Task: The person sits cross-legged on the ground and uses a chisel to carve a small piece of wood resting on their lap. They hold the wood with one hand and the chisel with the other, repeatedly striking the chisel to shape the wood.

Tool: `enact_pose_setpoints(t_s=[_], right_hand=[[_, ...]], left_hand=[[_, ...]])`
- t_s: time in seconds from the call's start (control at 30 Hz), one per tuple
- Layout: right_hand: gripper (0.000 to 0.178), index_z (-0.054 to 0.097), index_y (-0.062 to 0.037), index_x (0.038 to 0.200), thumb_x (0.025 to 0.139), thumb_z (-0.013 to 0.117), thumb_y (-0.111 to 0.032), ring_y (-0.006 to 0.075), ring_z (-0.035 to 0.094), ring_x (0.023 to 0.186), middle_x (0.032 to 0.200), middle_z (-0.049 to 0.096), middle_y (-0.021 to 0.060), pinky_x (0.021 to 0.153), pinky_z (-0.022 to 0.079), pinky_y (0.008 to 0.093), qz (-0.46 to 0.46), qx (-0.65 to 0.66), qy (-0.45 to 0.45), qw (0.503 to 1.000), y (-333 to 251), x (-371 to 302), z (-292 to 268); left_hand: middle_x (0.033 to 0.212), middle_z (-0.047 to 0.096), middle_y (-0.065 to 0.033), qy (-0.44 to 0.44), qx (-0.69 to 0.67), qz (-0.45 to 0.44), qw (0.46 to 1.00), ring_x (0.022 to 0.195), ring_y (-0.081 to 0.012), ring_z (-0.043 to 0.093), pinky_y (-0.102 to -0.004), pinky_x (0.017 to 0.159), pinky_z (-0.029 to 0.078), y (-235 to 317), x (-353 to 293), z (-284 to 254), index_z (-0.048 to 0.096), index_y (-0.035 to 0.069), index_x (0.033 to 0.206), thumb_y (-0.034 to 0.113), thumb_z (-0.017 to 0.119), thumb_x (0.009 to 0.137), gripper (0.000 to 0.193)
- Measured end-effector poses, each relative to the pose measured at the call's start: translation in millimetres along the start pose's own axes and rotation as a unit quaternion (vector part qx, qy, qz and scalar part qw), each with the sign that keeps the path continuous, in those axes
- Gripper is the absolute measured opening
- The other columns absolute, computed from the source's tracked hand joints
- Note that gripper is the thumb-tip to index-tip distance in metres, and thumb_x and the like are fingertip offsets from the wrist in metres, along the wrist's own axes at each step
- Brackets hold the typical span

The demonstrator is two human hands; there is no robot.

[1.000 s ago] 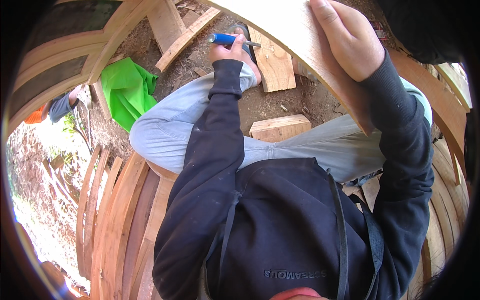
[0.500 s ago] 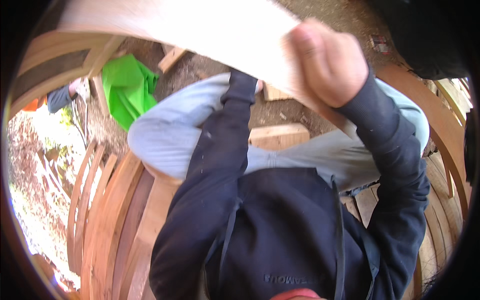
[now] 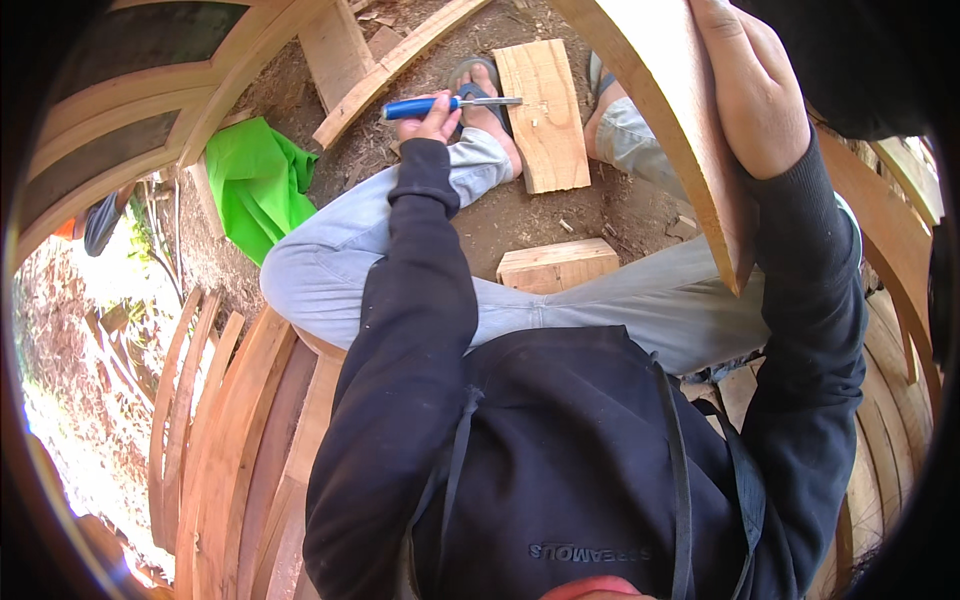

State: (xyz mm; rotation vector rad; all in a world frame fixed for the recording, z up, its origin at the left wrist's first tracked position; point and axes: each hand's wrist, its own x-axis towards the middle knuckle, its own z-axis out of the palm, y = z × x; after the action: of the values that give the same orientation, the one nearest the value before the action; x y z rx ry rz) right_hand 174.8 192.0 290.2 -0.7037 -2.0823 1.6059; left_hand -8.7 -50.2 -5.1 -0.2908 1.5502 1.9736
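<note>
My left hand (image 3: 430, 125) is closed around a chisel with a blue handle (image 3: 406, 108). Its metal blade points right, and the tip is over a short wooden board (image 3: 545, 150) on the ground between my feet. Whether the tip touches the board I cannot tell. My right hand (image 3: 757, 95) grips a long, curved wooden plank (image 3: 668, 105), held up on the right and slanting down over my leg. Its upper end runs out of view, and some of my right fingers are hidden behind it.
A wooden block (image 3: 558, 264) lies before my lap. A green cloth (image 3: 255, 185) hangs at left by a curved wooden frame (image 3: 150, 75). Curved slats (image 3: 225, 440) stand at lower left, and a reddish curved piece (image 3: 885, 240) is at right. Wood scraps lie on the dirt.
The plank has swung from across the top to the right side, still in my right hand. My left hand, mostly hidden before, has come into view to the left with the chisel.
</note>
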Motion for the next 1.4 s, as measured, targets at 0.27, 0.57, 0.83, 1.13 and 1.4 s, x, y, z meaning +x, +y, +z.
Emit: enact_pose_setpoints(t_s=[0.27,0.57,0.83,1.13,1.4], right_hand=[[0.043,0.065,0.0059,0.094,0.110,0.041,-0.026,0.0106,0.058,0.075,0.079,0.066,0.0047,0.070,0.047,0.0289,-0.003,-0.022,-0.035,0.999,-3,-10,-16],[0.041,0.065,0.0058,0.093,0.109,0.041,-0.024,0.0133,0.059,0.072,0.077,0.066,0.0083,0.068,0.048,0.0316,0.010,-0.088,-0.051,0.995,-10,-13,-12],[0.039,0.064,0.0056,0.094,0.107,0.041,-0.023,0.0190,0.061,0.072,0.077,0.067,0.0152,0.069,0.048,0.0352,0.009,-0.065,-0.086,0.994,-9,-10,-18],[0.039,0.064,0.0061,0.092,0.107,0.042,-0.023,0.0255,0.063,0.070,0.077,0.066,0.0208,0.069,0.048,0.0384,0.022,-0.098,-0.102,0.990,-15,-9,-17],[0.043,0.064,0.0050,0.101,0.109,0.043,-0.032,0.0238,0.056,0.066,0.072,0.059,0.0185,0.069,0.048,0.0332,0.009,-0.101,-0.114,0.988,30,-10,-15]], left_hand=[[0.093,0.073,-0.0091,-0.073,0.247,0.182,0.949,0.089,-0.0154,0.069,-0.0304,0.086,0.055,27,-32,67,0.059,0.003,0.097,0.003,0.083,0.079,0.030],[0.096,0.072,-0.0107,-0.008,0.183,0.117,0.976,0.085,-0.0151,0.069,-0.0285,0.079,0.057,12,-26,60,0.061,0.000,0.099,0.002,0.082,0.081,0.028],[0.095,0.071,-0.0121,-0.002,0.180,0.126,0.976,0.082,-0.0160,0.069,-0.0288,0.073,0.061,13,-26,60,0.058,-0.003,0.101,-0.001,0.079,0.082,0.029],[0.093,0.071,-0.0124,-0.007,0.159,0.142,0.977,0.080,-0.0160,0.070,-0.0275,0.069,0.060,14,-26,61,0.062,-0.003,0.098,0.001,0.080,0.083,0.024],[0.092,0.072,-0.0085,-0.005,0.292,0.254,0.922,0.081,-0.0162,0.070,-0.0321,0.077,0.058,11,-27,66,0.064,0.000,0.099,0.006,0.081,0.083,0.025]])
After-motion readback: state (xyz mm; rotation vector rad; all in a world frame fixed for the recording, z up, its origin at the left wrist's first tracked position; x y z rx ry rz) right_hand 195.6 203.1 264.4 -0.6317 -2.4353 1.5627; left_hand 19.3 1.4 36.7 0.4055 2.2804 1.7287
